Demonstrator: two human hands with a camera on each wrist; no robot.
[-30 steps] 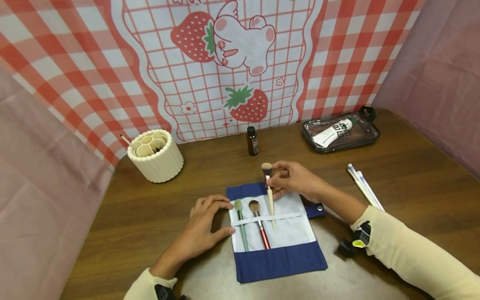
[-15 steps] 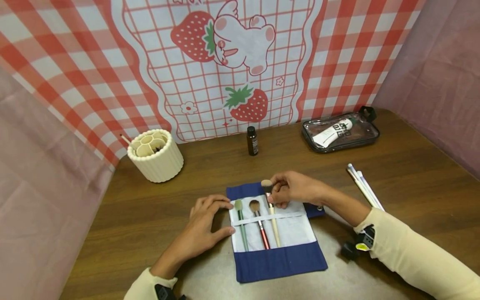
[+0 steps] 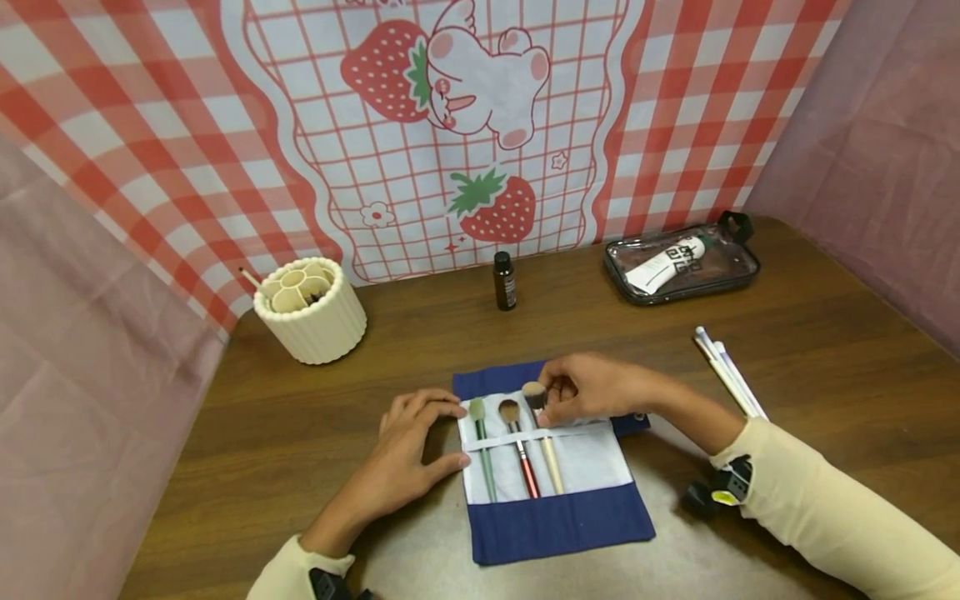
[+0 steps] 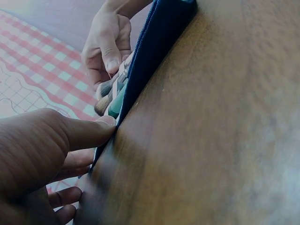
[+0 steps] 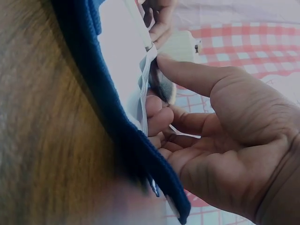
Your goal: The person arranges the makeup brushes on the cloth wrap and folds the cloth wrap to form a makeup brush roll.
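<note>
- Pinches cream-handled makeup brush [image 3: 552,467] in right hand [image 3: 592,386], just below bristle head; thumb and fingers closed round it, practically no gap in grip.
- Points bristles away from person, handle end toward person; runs long axis near-parallel to red-handled brush [image 3: 529,477] and green brush [image 3: 488,477], slightly slanted, handle end a bit right.
- Sits over white lining of navy brush roll [image 3: 562,529], just right of red-handled brush, handle crossed by white elastic band [image 3: 581,431].
- Rests left hand [image 3: 408,450] at roll's left edge; grip loose, fingers relaxed, thumb tip touching fabric.
- Shows large dark characters on white tube [image 3: 662,268] in clear pouch [image 3: 720,277], back right; can't be read.
- Shows pale print on dark bottle [image 3: 505,283], upright on counter [image 3: 420,333] beyond roll; too small to read.
</note>
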